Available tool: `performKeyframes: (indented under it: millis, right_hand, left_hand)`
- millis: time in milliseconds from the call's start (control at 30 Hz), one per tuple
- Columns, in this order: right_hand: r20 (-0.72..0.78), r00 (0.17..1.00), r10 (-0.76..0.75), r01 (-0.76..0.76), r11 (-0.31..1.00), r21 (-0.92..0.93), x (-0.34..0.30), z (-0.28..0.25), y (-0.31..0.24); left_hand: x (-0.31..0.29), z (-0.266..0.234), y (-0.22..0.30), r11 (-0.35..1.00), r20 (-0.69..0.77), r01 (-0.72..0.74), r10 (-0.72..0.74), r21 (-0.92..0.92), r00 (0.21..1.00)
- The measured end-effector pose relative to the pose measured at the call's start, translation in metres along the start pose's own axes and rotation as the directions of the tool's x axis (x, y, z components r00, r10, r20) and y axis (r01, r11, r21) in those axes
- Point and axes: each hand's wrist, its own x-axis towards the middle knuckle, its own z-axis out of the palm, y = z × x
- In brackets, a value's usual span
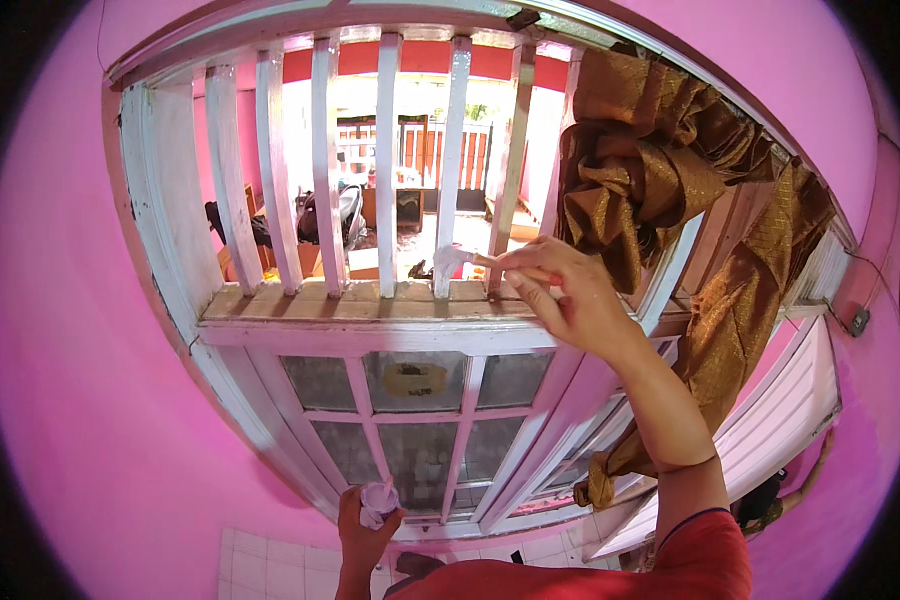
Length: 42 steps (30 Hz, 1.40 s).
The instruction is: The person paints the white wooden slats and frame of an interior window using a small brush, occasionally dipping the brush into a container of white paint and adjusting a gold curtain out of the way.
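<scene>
From far off, through the head camera, I watch the small paintbrush with white bristles and a brown handle (477,260). Its wet-looking tip is pressed to the foot of a tall, white, wooden window bar (456,130), just above the light-brown wooden ledge (361,300). The person's right hand (570,300) pinches the brush handle between thumb and fingers. Low down, the left hand (366,530) has its fingers wrapped around a small, pale cup (378,500) with something whitish in it, which I take to be paint.

How far along is it? I think more than half the bars are done. The bar at the brush looks shiny and white, and the pale bars to its left (388,150) look mostly white too, though shade makes it hard to be sure. The duller, brown-pink bar to its right (511,150) looks like it needs paint. The top of the ledge looks bare, but its front edge is white.

Farther right, a shiny brown-gold cloth curtain (645,190) is bunched up and hides what is behind it, so I cannot tell if more bars are left there.
</scene>
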Motion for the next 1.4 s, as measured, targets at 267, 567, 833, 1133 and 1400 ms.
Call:
performKeyframes:
  millis: [267,567,833,1133,1400]
  right_hand:
    - [0.042,0.999,0.013,-0.017,0.995,0.095,-0.004,0.002,0.0]
    - [-0.247,0.966,0.081,-0.035,0.982,0.185,-0.003,0.008,0.003]
    - [-0.345,0.909,0.234,-0.036,0.868,0.495,-0.059,0.026,-0.015]
    - [0.12,0.835,0.537,-0.369,0.385,0.846,-0.166,0.077,-0.048]
    - [0.272,0.635,0.722,-0.494,0.11,0.862,-0.238,0.111,-0.059]
  left_hand:
    - [0.004,-0.003,0.007,1.0,0.002,-0.013,0.013,-0.014,1.0]
    - [0.0,-0.008,0.016,0.995,-0.054,-0.083,0.085,0.048,0.995]
    - [-0.001,-0.002,0.006,0.996,-0.031,-0.041,0.043,0.084,0.999]
    - [-0.002,0.007,0.005,0.998,-0.004,-0.056,0.056,0.011,0.998]
    - [-0.003,0.033,-0.002,0.99,0.146,-0.143,0.141,0.005,0.979]
